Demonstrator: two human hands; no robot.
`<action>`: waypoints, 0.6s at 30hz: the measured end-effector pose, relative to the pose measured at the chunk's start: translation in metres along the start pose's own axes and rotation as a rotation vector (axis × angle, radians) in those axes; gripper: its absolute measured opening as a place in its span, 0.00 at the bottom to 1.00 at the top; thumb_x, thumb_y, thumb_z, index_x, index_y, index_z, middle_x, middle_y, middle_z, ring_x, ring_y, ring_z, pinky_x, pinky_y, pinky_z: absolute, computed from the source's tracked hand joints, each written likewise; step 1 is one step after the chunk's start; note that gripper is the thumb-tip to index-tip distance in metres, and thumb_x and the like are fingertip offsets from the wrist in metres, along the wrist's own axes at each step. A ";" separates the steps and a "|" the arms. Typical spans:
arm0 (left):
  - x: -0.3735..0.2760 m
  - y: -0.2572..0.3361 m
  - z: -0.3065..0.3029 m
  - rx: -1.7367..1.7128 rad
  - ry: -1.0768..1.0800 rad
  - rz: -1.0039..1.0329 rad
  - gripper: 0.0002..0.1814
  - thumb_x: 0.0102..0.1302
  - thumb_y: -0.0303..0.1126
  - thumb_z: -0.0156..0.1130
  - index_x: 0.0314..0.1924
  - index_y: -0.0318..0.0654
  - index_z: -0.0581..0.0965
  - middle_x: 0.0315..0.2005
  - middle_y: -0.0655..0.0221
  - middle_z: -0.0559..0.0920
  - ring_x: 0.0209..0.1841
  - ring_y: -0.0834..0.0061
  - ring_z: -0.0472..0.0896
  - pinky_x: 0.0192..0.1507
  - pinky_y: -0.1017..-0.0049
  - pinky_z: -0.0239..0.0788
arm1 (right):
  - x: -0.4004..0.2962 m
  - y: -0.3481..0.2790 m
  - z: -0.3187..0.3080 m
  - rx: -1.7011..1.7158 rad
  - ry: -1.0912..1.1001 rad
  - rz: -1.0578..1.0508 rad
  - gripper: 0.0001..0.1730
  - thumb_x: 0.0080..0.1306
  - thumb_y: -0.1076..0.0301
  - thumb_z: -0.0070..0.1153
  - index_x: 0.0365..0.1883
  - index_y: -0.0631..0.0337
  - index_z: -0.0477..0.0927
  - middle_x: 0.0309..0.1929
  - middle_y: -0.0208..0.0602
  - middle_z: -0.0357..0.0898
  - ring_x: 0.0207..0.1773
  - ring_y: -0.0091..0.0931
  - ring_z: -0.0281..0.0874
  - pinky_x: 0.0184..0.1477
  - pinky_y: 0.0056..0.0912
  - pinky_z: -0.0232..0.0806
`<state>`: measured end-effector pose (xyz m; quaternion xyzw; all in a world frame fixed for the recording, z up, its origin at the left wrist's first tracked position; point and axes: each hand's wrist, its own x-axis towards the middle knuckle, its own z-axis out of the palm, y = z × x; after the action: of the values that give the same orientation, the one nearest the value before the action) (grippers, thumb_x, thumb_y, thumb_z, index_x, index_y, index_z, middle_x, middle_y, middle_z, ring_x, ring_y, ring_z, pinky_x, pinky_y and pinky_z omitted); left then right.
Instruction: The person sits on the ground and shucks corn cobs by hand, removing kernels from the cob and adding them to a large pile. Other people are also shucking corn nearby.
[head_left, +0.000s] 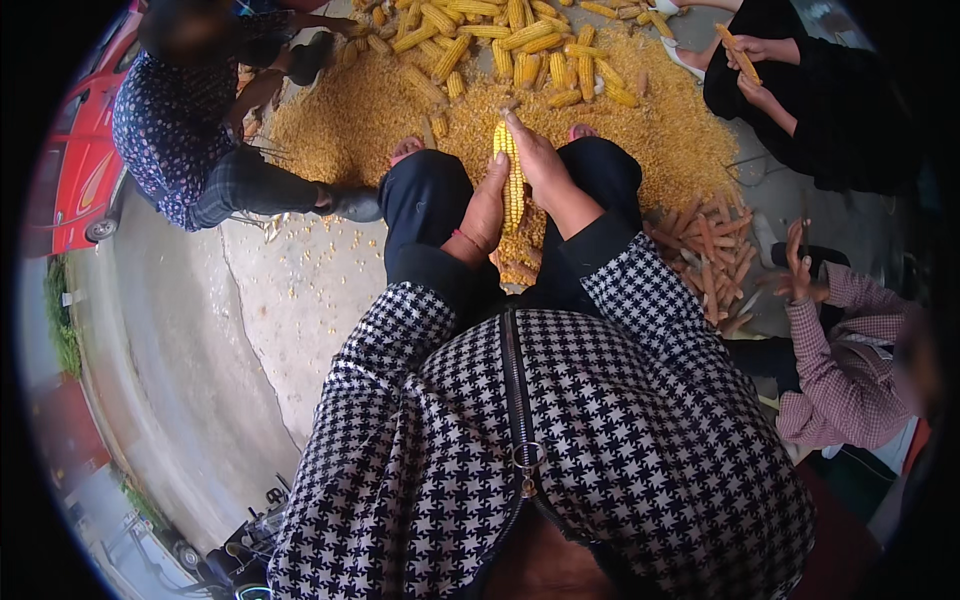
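Between my knees I hold a yellow ear of corn (512, 180), its tip pointing away from me. My left hand (484, 206) grips its left side near the lower half, the thumb lying along the kernels. On the other side, my right hand (541, 165) closes around the upper part, with the thumb close to the far end. Most rows of kernels that show are still on the cob. Loose corn kernels (525, 244) and bare cobs lie below, between my legs. Beyond my feet spreads a wide layer of shelled kernels (675, 142).
Whole ears of corn (480, 45) are heaped at the far side. Bare corn cobs (712, 255) form a pile on my right. One person (176, 142) sits at left; another (810, 97) holds a cob at right, and a third (840, 360) sits nearer. A red vehicle (86, 165) stands at far left.
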<state>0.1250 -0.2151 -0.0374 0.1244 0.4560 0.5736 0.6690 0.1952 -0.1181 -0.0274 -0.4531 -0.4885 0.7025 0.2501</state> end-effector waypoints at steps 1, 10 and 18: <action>0.005 -0.008 -0.005 0.031 -0.008 0.027 0.28 0.73 0.57 0.44 0.55 0.39 0.72 0.36 0.70 0.80 0.35 0.78 0.79 0.34 0.77 0.74 | 0.004 0.005 -0.001 -0.055 0.047 -0.033 0.33 0.71 0.39 0.44 0.45 0.66 0.78 0.35 0.32 0.78 0.37 0.22 0.73 0.42 0.26 0.67; 0.001 -0.019 -0.010 0.046 0.139 -0.019 0.32 0.72 0.61 0.44 0.50 0.37 0.77 0.33 0.70 0.81 0.31 0.78 0.77 0.33 0.78 0.70 | -0.003 0.003 0.011 -0.393 0.215 -0.270 0.40 0.72 0.36 0.29 0.40 0.67 0.80 0.37 0.56 0.81 0.43 0.50 0.78 0.45 0.46 0.68; -0.025 0.016 0.019 -0.151 -0.073 -0.172 0.39 0.68 0.71 0.32 0.38 0.42 0.76 0.21 0.64 0.78 0.16 0.71 0.74 0.15 0.76 0.63 | 0.005 -0.004 -0.009 -0.563 0.168 -0.332 0.36 0.74 0.41 0.33 0.33 0.67 0.79 0.31 0.54 0.79 0.37 0.48 0.76 0.41 0.45 0.68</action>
<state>0.1310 -0.2252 -0.0044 0.0547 0.3958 0.5420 0.7393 0.2003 -0.1083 -0.0268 -0.4750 -0.7082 0.4497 0.2656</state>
